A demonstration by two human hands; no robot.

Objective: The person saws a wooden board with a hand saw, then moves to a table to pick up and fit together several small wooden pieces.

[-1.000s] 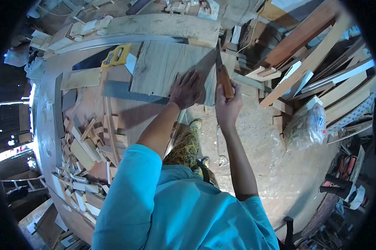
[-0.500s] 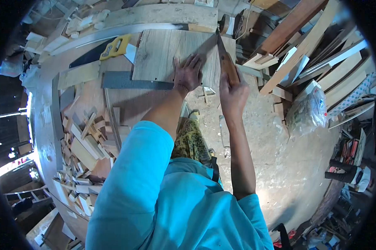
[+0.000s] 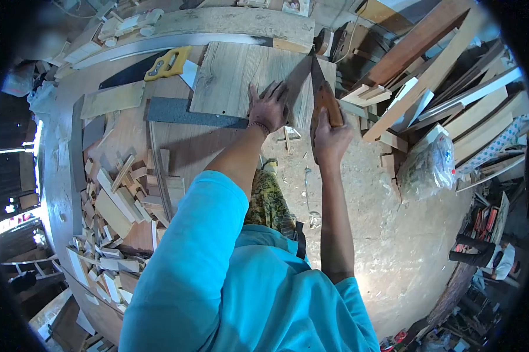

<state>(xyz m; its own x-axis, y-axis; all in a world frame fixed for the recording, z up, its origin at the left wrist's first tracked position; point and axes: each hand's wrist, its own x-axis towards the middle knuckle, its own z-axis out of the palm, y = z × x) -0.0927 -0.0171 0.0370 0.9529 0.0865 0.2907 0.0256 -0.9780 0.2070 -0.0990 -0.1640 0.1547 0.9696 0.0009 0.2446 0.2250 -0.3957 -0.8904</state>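
A wood-grain board (image 3: 232, 79) lies on the workbench. My left hand (image 3: 268, 111) presses flat on it near the front edge, fingers spread. In my right hand (image 3: 333, 139) is a handsaw (image 3: 328, 105), gripped by its brown wooden handle. The saw's dark blade points away from me and meets the board near its right end, with a narrow strip of board to its right. Under the board's left front part, a dark grey strip (image 3: 179, 111) sticks out.
A yellow-handled saw (image 3: 169, 63) rests left of the board. Wood offcuts (image 3: 121, 202) are heaped at the left. Long planks (image 3: 420, 73) lean at the right beside a plastic bag (image 3: 431, 164). Another person (image 3: 490, 257) is far off at the right.
The whole view has shifted slightly, so bench and board appear a little lower and further right. My left hand stays on the board, and the saw stays at its right end.
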